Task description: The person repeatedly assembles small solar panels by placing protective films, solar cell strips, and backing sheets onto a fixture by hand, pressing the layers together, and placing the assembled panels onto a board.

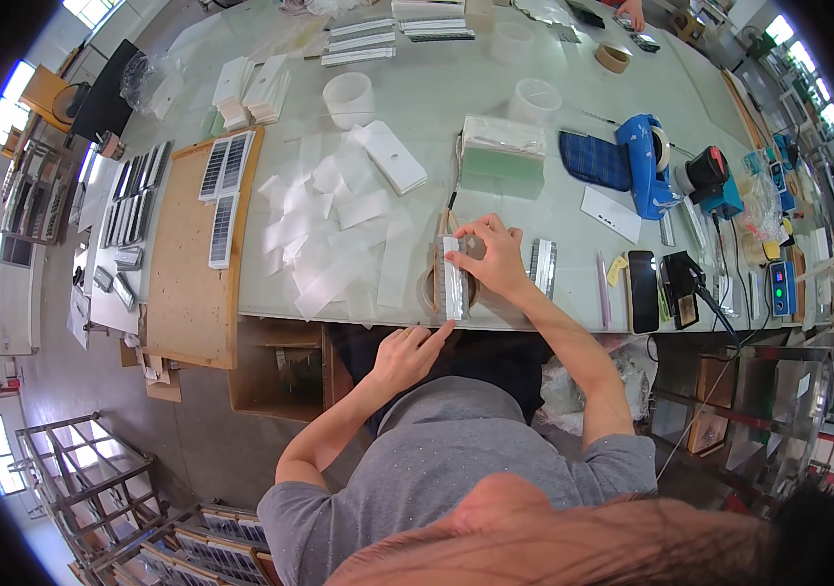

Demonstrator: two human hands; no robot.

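Left hand (407, 354) below strip (453, 278); right hand (491, 256) pinches its top.

Clear empty bags (334, 234) strewn mid-table; black phone screen (643, 290) at rt edge, white card (609, 214) above it.

— What is being handled?
— A narrow silvery strip with a glossy clear wrap (453, 278), long and flat, lying lengthwise from the counter's near edge toward its middle.
— And its state?
— Its far end is pinched under the right hand (491, 256); its near end meets the left hand (409, 350) fingertip at the near edge.
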